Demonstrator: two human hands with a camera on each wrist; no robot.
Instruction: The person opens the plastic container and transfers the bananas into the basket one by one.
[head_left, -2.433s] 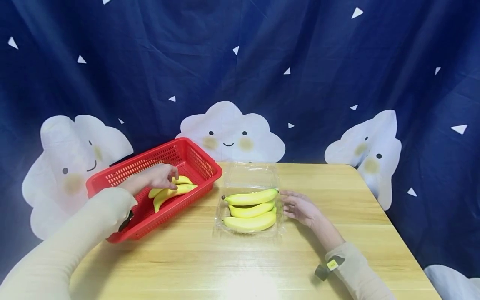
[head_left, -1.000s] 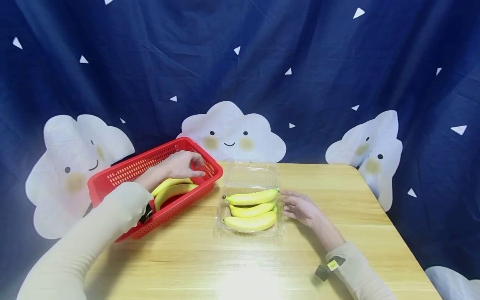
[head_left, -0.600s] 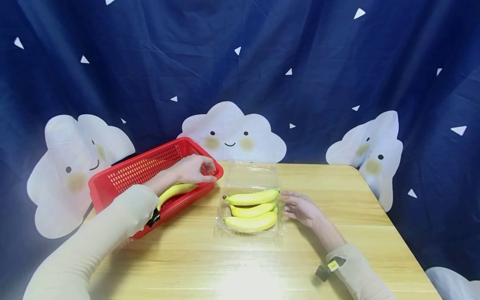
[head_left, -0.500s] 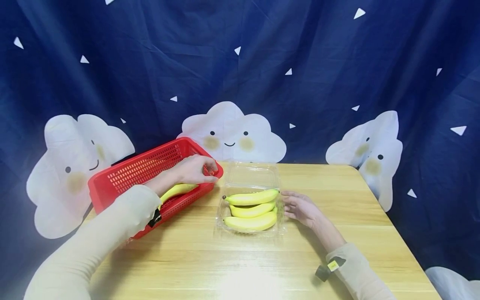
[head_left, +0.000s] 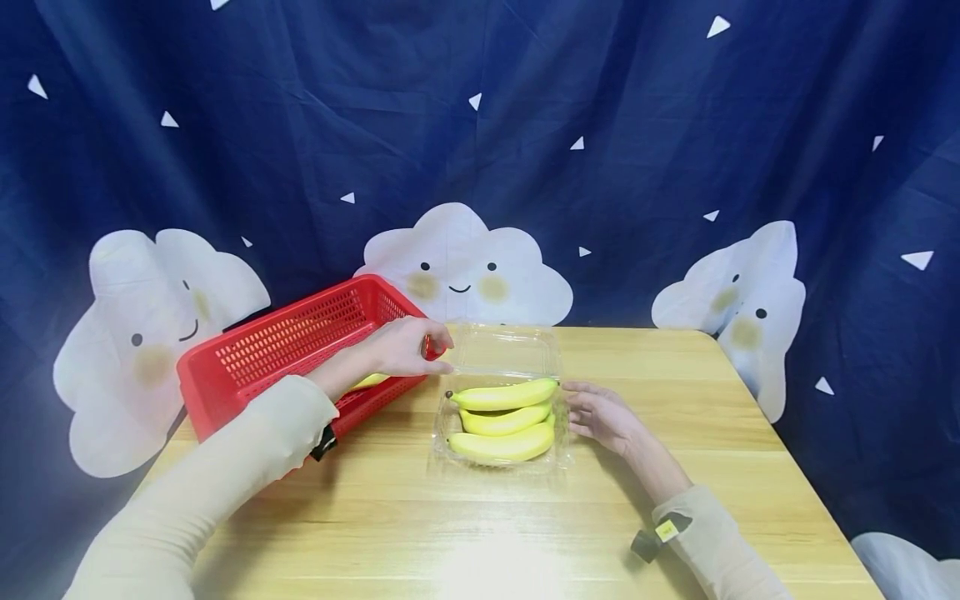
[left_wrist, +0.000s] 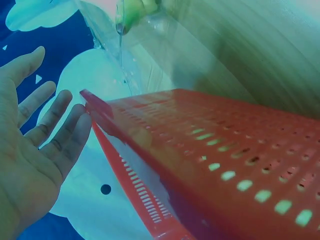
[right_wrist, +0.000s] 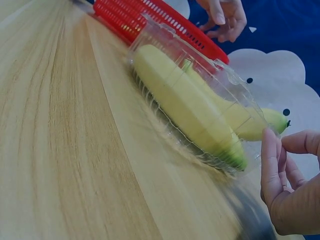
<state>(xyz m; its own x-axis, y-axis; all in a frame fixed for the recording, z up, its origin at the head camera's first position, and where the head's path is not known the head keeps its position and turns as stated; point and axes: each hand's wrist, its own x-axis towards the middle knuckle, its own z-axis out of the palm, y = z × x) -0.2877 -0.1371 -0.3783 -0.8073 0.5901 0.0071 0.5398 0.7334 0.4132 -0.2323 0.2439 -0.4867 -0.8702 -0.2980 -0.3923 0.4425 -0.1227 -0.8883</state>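
Note:
My left hand (head_left: pixel 412 346) hovers over the right end of the red basket (head_left: pixel 258 337), fingers loosely bent. In the left wrist view the left hand (left_wrist: pixel 37 145) has its fingers spread beside the basket rim, with nothing held. A banana (head_left: pixel 370 381) lies in the basket, mostly hidden under my left forearm. To the right, a clear plastic clamshell box (head_left: pixel 504 468) stands with its lid (head_left: pixel 504 350) tipped back, holding several yellow bananas (head_left: pixel 501 442) side by side. My right hand (head_left: pixel 600 417) rests its relaxed fingertips against the right side of the box.
Both sit on a light wooden table (head_left: pixel 420 533), the basket reaching its back left edge. A dark blue curtain (head_left: pixel 510 150) with white clouds hangs close behind. A black strapped device (head_left: pixel 660 536) is on my right wrist.
My left hand has moved right and slightly down from over the bananas to the basket's right end, and the forearm now covers most of them. The right hand and the box have stayed put.

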